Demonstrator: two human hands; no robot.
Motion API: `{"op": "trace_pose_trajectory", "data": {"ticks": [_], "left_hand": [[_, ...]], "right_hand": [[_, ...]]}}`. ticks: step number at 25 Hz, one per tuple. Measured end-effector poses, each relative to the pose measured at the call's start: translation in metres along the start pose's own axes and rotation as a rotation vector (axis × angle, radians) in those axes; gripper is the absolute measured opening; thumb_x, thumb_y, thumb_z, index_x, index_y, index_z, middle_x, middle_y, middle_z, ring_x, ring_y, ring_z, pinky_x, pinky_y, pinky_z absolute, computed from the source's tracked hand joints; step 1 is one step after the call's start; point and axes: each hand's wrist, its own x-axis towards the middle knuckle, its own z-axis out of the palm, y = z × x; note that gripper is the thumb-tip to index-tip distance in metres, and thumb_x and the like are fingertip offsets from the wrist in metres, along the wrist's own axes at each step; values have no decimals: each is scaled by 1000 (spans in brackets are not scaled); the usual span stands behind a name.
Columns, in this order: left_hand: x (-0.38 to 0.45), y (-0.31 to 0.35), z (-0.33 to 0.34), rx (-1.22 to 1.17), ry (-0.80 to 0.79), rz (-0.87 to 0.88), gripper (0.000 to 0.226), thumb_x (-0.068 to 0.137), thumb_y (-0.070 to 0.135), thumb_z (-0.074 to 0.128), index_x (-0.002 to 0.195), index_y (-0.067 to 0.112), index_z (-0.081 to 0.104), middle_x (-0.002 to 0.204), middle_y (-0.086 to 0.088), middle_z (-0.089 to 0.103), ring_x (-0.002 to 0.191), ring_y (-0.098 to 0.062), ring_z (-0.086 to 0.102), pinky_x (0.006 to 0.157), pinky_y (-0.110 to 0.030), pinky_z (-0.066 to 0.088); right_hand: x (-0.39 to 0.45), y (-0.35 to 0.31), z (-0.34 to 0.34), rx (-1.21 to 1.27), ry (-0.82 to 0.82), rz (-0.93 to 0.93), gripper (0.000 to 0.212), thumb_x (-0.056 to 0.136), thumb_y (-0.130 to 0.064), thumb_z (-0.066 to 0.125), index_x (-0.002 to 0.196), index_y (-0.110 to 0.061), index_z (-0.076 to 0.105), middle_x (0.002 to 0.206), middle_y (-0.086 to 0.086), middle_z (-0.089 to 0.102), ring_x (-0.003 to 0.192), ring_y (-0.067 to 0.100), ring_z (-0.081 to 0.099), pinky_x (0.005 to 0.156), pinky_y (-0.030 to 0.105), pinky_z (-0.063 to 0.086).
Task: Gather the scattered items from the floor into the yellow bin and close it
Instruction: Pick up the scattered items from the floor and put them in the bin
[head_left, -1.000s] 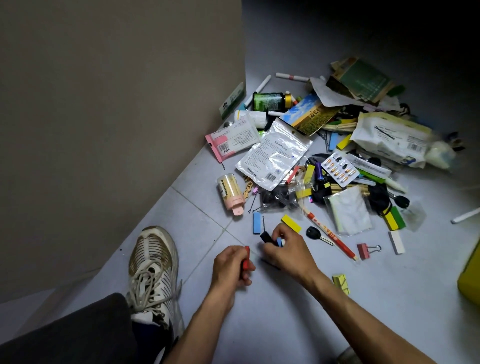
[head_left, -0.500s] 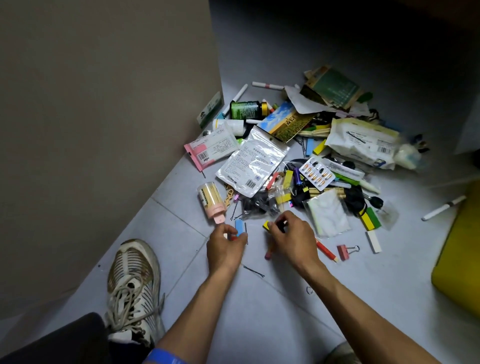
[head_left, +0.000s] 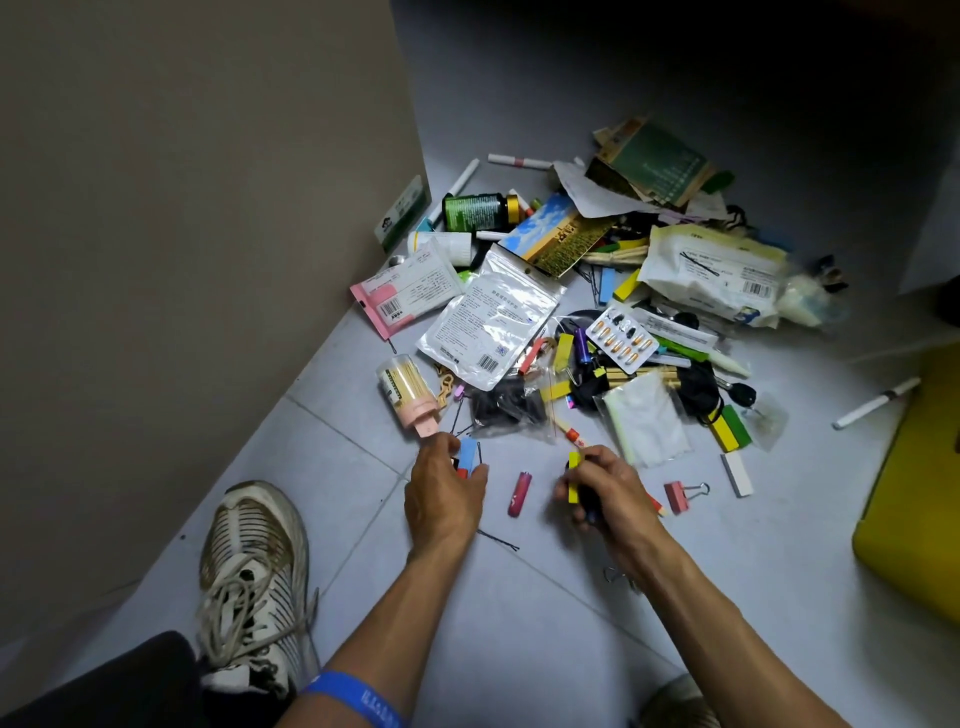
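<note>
A heap of small items covers the grey tiled floor. My left hand (head_left: 444, 491) pinches a light blue block (head_left: 469, 454) at the heap's near edge, with something red also in its fingers. My right hand (head_left: 602, 493) grips a yellow block (head_left: 573, 475) together with a small dark object. Between the two hands a red battery (head_left: 519, 493) lies on the floor. The yellow bin (head_left: 914, 499) stands at the right edge, only partly in view.
A beige wall (head_left: 208, 234) runs along the left. My white sneaker (head_left: 254, 577) rests on the floor near left. A toothpick jar (head_left: 408, 389), a foil pouch (head_left: 491, 317), a pink binder clip (head_left: 678, 496), a hairpin (head_left: 498, 540) and a white marker (head_left: 875, 402) lie around.
My left hand has closed its fingers on the light blue block. My right hand has drawn back with the yellow block, uncovering the red battery. The view has shifted slightly.
</note>
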Motion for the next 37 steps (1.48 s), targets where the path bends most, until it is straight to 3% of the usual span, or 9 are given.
{"op": "trace_pose_trajectory", "data": {"ticks": [4, 8, 13, 17, 20, 23, 27, 31, 37], "left_hand": [[6, 9, -4, -52, -96, -102, 30, 78, 26, 71, 106, 27, 62, 96, 1, 64, 81, -20, 63, 74, -28, 51], [-5, 13, -14, -731, -372, -496, 10, 79, 14, 60, 83, 11, 69, 62, -2, 52, 41, -13, 40, 44, -21, 38], [-17, 9, -17, -1048, -595, -710, 20, 77, 8, 43, 89, 5, 58, 63, -9, 57, 42, -17, 39, 40, -18, 33], [-23, 18, -1, -857, -401, -593, 9, 80, 5, 54, 73, 9, 54, 60, -10, 57, 40, -17, 48, 39, -20, 34], [-28, 15, 14, -304, -225, -201, 20, 81, 31, 70, 74, 18, 56, 72, 1, 62, 59, -18, 56, 53, -23, 42], [-30, 14, 20, 69, -144, 46, 29, 81, 47, 69, 94, 23, 57, 92, 3, 59, 82, -21, 58, 75, -32, 49], [-21, 17, 27, 213, -141, 110, 25, 88, 40, 62, 98, 17, 63, 94, -4, 66, 85, -26, 62, 71, -32, 48], [-20, 26, 25, 50, -225, -26, 14, 77, 30, 66, 80, 17, 64, 75, 0, 67, 67, -21, 61, 59, -26, 42], [-50, 60, 4, -602, -551, -284, 14, 86, 16, 61, 91, 7, 71, 58, -5, 61, 44, -14, 48, 41, -21, 33]], "right_hand": [[-9, 11, -4, 17, -32, 60, 20, 78, -2, 51, 77, -16, 65, 59, 17, 59, 50, 28, 61, 45, 29, 49], [-2, 12, 16, -363, 28, -41, 17, 80, -6, 61, 67, -18, 59, 62, 6, 62, 49, 25, 60, 44, 28, 46], [-3, 11, 13, -684, 107, -256, 14, 85, -17, 67, 79, -28, 60, 76, -9, 63, 70, 18, 62, 61, 32, 51], [-11, 6, -24, -883, 392, -360, 15, 83, -39, 69, 89, -37, 56, 77, -14, 64, 72, 15, 63, 55, 25, 39], [-7, 5, -32, -1146, 379, -339, 39, 80, -58, 62, 103, -28, 51, 85, -4, 69, 79, 26, 66, 61, 32, 41], [4, 5, -24, -1320, 334, -390, 32, 84, -51, 57, 91, -21, 47, 88, 3, 65, 77, 30, 65, 56, 33, 38], [13, 12, -14, -1468, 278, -407, 23, 94, -35, 50, 93, -13, 57, 98, 6, 56, 75, 33, 64, 55, 34, 33], [12, 10, -19, -1251, 230, -312, 18, 84, -32, 56, 76, -17, 52, 74, 2, 59, 65, 25, 56, 53, 31, 34], [-41, -30, -64, 20, 58, -121, 8, 85, -13, 71, 87, -18, 75, 65, 2, 67, 56, 14, 61, 46, 22, 45]]}}
